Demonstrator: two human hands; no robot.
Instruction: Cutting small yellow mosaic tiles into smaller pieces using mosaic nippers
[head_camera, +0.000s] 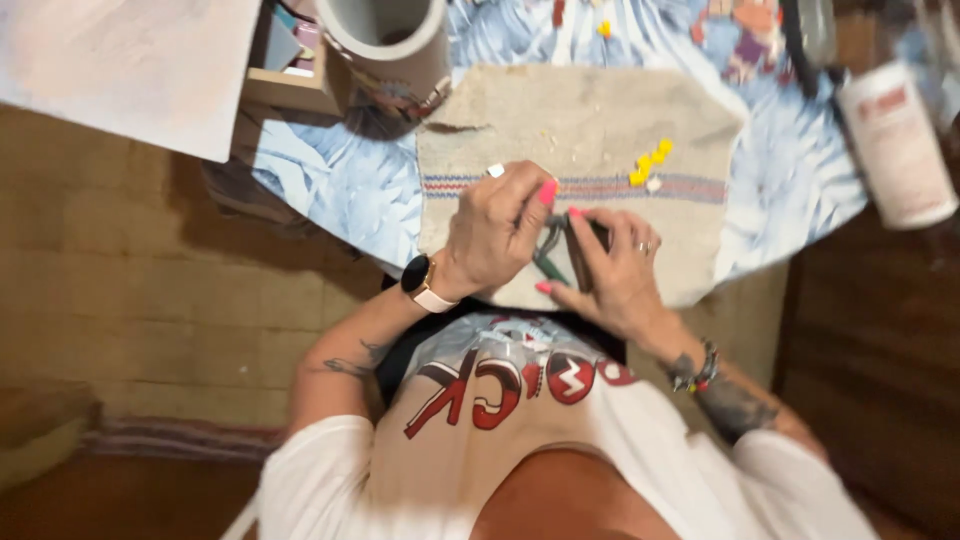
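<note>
Two hands are working together at the near edge of the beige cloth (580, 120): the left hand (497, 232) is curling its fingers around green-handled nippers (550, 262), while the right hand (612, 272) is pinching a small dark piece (590, 245) against them. Looks like a cutting step, needing a steady squeeze. Yellow chips (648, 166) are lying toward the far right corner, leaving open cloth between.

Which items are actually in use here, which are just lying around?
In use: left hand, right hand, dark tool with green handles, beige cloth, yellow pieces.
Lying about: grey cylinder, white bottle, wooden box.
</note>
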